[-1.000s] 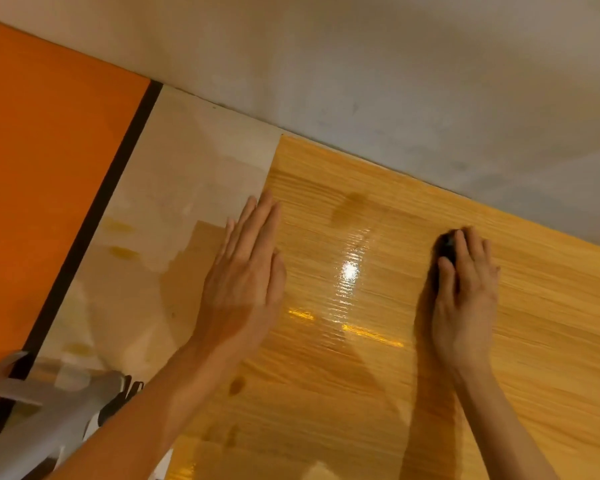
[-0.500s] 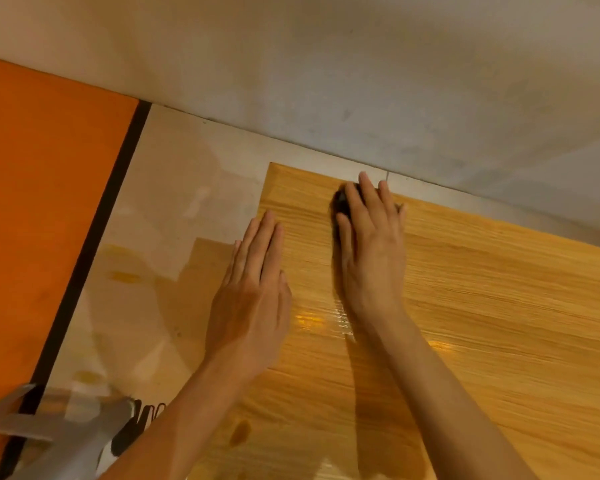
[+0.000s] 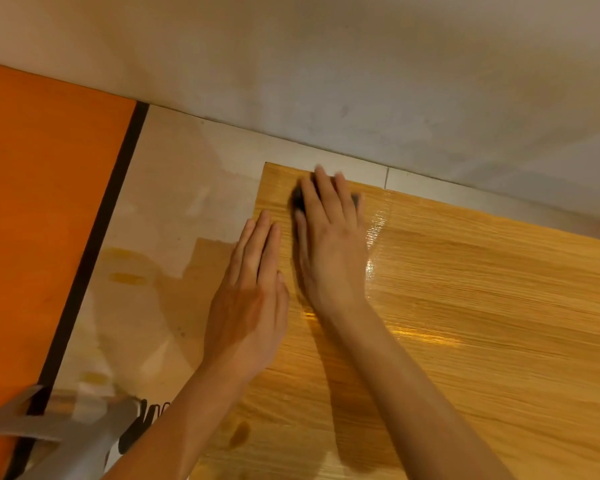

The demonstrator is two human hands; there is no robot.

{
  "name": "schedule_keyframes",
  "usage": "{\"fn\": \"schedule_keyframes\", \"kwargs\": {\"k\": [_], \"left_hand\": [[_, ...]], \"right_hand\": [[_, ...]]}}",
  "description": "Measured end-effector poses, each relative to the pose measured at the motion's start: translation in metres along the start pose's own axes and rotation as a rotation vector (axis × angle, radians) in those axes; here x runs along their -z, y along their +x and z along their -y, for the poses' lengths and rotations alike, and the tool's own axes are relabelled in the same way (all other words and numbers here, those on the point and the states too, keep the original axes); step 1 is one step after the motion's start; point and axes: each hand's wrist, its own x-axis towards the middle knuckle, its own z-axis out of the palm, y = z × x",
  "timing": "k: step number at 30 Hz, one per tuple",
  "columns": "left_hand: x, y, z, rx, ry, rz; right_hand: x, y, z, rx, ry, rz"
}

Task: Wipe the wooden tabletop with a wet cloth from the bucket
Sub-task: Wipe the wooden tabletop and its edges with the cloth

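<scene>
At the far left corner of the wooden tabletop [image 3: 482,306], hard by the pale wall [image 3: 361,64], the right hand [image 3: 329,244] presses a dark cloth [image 3: 298,199] flat under straight, close-set fingers; only the cloth's edges peep out beside them. A second ago this hand was working out toward the middle of the board, and it has since swept leftward and away from the body into the corner, leaving a wet sheen behind it on the wood (the glare streak just right of the hand shows it best). The left hand [image 3: 248,299] has hardly moved: it lies palm down, fingers straight and together, across the table's left edge, seemingly steadying it. By my reckoning the far strip is now covered to its end, so the stroke probably has to turn back toward the nearer, drier boards. The bucket is not in view.
</scene>
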Motion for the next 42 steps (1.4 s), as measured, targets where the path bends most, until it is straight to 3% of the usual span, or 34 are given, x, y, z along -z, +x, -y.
{"fn": "schedule_keyframes", "kwargs": {"k": [5,9,11,17,21,25,28,35,39,42], "left_hand": [[-0.001,-0.002,0.001,-0.012,-0.028,-0.014],[-0.004,-0.002,0.003,-0.013,-0.023,-0.037],[-0.005,-0.002,0.003,-0.029,-0.013,-0.042],[-0.005,-0.003,0.003,-0.038,0.005,-0.06],[-0.007,-0.003,0.005,-0.065,-0.041,-0.074],[-0.006,-0.005,0.004,-0.072,-0.059,-0.069],[-0.007,-0.004,0.004,-0.059,-0.035,-0.066],[-0.006,-0.005,0.005,-0.039,-0.039,-0.097],[0.0,-0.017,0.003,-0.019,-0.019,-0.107],[0.006,-0.062,-0.002,0.129,-0.047,-0.1]], "right_hand": [[0.009,0.027,-0.026,0.135,-0.085,0.031],[0.043,0.004,-0.09,-0.2,-0.087,-0.075],[0.04,0.008,-0.09,-0.252,-0.095,-0.124],[-0.02,0.051,0.009,0.031,-0.141,-0.156],[0.003,0.062,-0.006,0.213,-0.04,0.055],[0.055,0.038,-0.096,-0.033,-0.112,0.025],[0.061,0.036,-0.099,-0.187,-0.156,-0.009],[-0.015,0.089,0.026,0.197,-0.075,0.158],[-0.006,0.091,0.004,0.331,0.101,0.233],[0.0,0.084,-0.007,0.349,0.146,0.211]]}}
